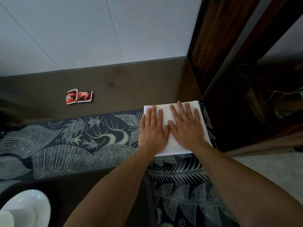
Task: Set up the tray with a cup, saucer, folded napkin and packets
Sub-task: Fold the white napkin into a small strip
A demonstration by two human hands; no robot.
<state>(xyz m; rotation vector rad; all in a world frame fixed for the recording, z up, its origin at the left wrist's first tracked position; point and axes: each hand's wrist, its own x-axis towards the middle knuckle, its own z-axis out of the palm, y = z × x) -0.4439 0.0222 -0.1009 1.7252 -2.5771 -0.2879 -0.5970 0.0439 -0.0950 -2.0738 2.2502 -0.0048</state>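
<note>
A white folded napkin (165,112) lies on the patterned dark cloth at the right end of the counter. My left hand (153,130) and my right hand (186,126) both press flat on it, fingers spread and pointing away from me, holding nothing. Two red and black packets (79,96) lie side by side on the bare brown counter, far to the left of my hands. A white saucer (31,208) shows at the bottom left on a dark tray (78,185), with part of a white cup (5,218) at the frame's edge.
The dark batik cloth (82,145) with leaf and fish patterns covers the near counter. A white tiled wall (98,30) rises behind the brown counter (131,82). A dark wooden frame (213,46) stands close to the napkin's right edge.
</note>
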